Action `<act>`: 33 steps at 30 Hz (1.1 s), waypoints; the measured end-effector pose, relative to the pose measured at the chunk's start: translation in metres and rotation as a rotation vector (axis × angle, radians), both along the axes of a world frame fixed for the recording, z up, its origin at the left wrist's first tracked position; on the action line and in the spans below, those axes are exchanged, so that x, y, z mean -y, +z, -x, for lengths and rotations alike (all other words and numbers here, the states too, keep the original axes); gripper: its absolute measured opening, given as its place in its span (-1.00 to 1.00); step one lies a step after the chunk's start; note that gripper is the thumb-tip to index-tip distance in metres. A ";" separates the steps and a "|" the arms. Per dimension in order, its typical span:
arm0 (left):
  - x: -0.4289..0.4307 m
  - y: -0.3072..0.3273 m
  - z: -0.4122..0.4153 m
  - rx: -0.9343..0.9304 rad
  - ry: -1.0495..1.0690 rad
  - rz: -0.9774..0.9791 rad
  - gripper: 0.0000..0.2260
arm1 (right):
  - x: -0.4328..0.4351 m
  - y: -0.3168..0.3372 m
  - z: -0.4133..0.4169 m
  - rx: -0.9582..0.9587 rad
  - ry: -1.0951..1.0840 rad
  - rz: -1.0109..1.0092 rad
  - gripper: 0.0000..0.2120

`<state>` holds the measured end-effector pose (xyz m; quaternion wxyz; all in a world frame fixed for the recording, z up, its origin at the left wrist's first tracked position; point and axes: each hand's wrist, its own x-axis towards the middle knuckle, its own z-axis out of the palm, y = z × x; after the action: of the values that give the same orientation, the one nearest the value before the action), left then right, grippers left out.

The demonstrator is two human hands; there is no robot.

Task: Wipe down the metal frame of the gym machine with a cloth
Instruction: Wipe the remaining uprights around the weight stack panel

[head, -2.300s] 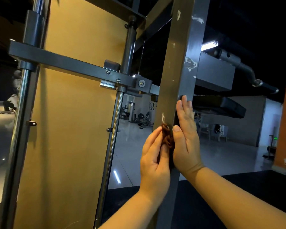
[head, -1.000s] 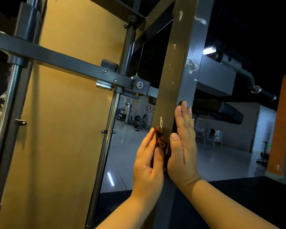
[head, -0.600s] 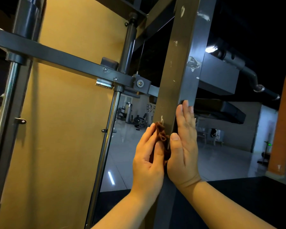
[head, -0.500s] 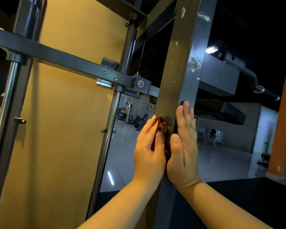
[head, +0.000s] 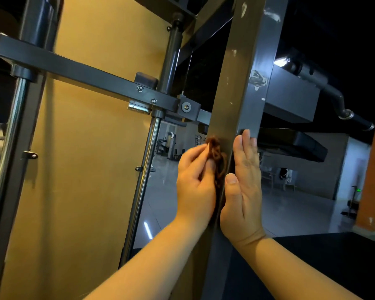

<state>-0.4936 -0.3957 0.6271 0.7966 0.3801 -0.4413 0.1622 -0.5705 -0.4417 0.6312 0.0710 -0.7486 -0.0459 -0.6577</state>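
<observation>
cloth (head: pixel 215 156) slid higher on post (head: pixel 232 83), pinched in left hand (head: pixel 195 185) grip; right hand (head: pixel 245 187) flat.

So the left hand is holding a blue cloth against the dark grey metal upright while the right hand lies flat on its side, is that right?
Only the colour is off: the head view shows a bunched brown cloth, not blue. The left hand holds it against the dark grey metal upright, and the right hand lies flat on its side.
</observation>
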 end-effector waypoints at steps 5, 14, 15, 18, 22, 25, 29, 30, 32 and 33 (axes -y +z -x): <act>-0.005 0.001 0.002 0.012 -0.126 -0.024 -0.65 | -0.002 0.001 0.000 0.005 0.007 -0.008 -0.43; 0.001 0.010 -0.012 0.023 -0.070 -0.035 -0.61 | -0.001 0.000 -0.001 0.010 0.022 -0.002 -0.43; 0.002 0.014 -0.015 0.024 -0.094 -0.031 -0.61 | -0.001 0.000 -0.001 0.008 0.026 -0.005 -0.43; -0.003 -0.011 -0.002 0.027 -0.096 -0.036 -0.63 | -0.001 0.000 -0.001 0.011 0.024 -0.002 -0.43; -0.015 -0.051 0.015 0.080 -0.128 0.016 -0.60 | 0.000 0.001 0.000 0.015 0.028 0.004 -0.43; -0.006 -0.015 -0.006 0.079 -0.094 -0.017 -0.60 | 0.000 0.000 0.000 0.008 0.026 -0.004 -0.43; 0.000 0.003 -0.012 0.042 -0.135 -0.023 -0.61 | 0.000 0.000 0.000 0.000 0.034 -0.011 -0.43; -0.001 -0.009 -0.008 0.052 -0.113 -0.027 -0.61 | -0.001 0.001 0.000 -0.001 0.034 -0.010 -0.43; -0.006 -0.044 0.000 0.089 -0.081 -0.032 -0.59 | -0.001 0.001 0.000 -0.001 0.039 -0.009 -0.44; -0.007 -0.062 0.004 0.099 -0.088 -0.040 -0.58 | 0.000 0.001 0.000 -0.001 0.044 -0.015 -0.44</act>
<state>-0.4974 -0.3883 0.5655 0.7725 0.3675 -0.4995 0.1369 -0.5703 -0.4416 0.6317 0.0910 -0.7472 -0.0576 -0.6558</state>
